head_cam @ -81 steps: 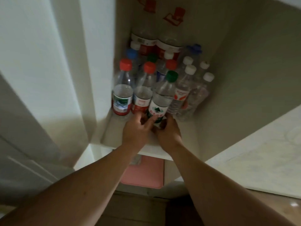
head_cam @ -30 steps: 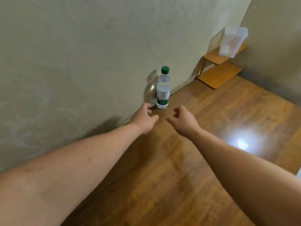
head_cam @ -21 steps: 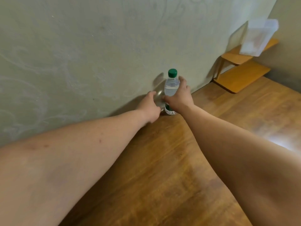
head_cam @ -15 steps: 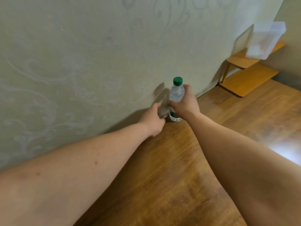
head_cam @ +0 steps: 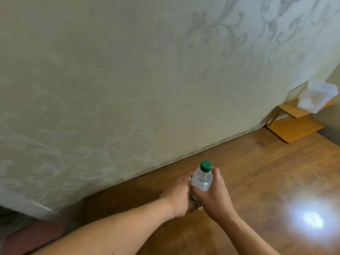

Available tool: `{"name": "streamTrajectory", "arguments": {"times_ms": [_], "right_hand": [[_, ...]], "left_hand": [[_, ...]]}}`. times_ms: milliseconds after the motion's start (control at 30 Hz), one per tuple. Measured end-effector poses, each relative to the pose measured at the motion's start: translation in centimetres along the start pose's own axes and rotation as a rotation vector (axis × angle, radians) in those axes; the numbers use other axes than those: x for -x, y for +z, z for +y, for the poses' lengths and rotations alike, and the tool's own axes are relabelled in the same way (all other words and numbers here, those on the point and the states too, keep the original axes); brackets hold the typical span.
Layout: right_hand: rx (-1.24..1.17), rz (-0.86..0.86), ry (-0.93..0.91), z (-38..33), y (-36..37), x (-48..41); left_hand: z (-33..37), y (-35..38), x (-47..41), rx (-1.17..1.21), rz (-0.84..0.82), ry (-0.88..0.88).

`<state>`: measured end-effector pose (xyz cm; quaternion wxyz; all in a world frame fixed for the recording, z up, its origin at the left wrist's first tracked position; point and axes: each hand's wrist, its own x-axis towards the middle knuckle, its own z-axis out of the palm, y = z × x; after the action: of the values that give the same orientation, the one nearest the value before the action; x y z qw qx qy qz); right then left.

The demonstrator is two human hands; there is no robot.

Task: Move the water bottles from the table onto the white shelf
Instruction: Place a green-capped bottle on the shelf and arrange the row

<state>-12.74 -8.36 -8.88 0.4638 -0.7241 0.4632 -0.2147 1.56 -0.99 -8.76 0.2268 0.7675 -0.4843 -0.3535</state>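
A patterned wall (head_cam: pixel 128 80) rises behind the bottle (head_cam: pixel 202 179), and the wooden table (head_cam: pixel 266 172) spreads beneath it. The right hand (head_cam: pixel 213 197) wraps the bottle's body from the right, thumb across the front. The left hand (head_cam: pixel 181 197) curls round it from the left, lower down. The bottle stands upright between them, its base hidden and its green cap (head_cam: pixel 206 166) above the fingers.

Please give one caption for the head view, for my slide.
The left hand and the right hand grip a green-capped water bottle at the wooden table.
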Motion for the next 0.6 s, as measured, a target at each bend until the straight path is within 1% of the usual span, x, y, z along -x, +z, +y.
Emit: {"name": "streamTrajectory", "arguments": {"times_ms": [133, 167, 233, 267, 333, 400, 500, 600], "right_hand": [[0.086, -0.033, -0.113, -7.6, 4.3, 3.7], [0.092, -0.023, -0.143, -9.8, 5.5, 4.6], [0.109, -0.013, -0.193, -14.4, 8.4, 6.8], [0.122, -0.022, -0.214, -16.7, 10.2, 8.1], [0.133, -0.062, -0.259, -21.0, 14.1, 11.0], [0.135, -0.123, -0.283, -24.5, 18.3, 14.0], [0.144, -0.240, -0.316, -28.5, 24.9, 17.6], [0.144, -0.322, -0.337, -31.7, 31.1, 19.7]], "left_hand": [[-2.7, -5.6, 5.7, 0.132, 0.117, 0.061], [-3.1, -7.6, 7.6, 0.148, 0.169, 0.063], [-4.5, -11.5, 12.0, 0.270, 0.259, 0.122], [-5.5, -13.5, 14.4, 0.293, 0.299, 0.152], [-8.9, -17.1, 18.9, 0.237, 0.376, 0.186], [-12.8, -20.2, 23.4, 0.199, 0.404, 0.166], [-18.6, -25.0, 29.5, 0.151, 0.418, 0.143], [-24.0, -29.4, 34.3, 0.127, 0.433, 0.115]]}}
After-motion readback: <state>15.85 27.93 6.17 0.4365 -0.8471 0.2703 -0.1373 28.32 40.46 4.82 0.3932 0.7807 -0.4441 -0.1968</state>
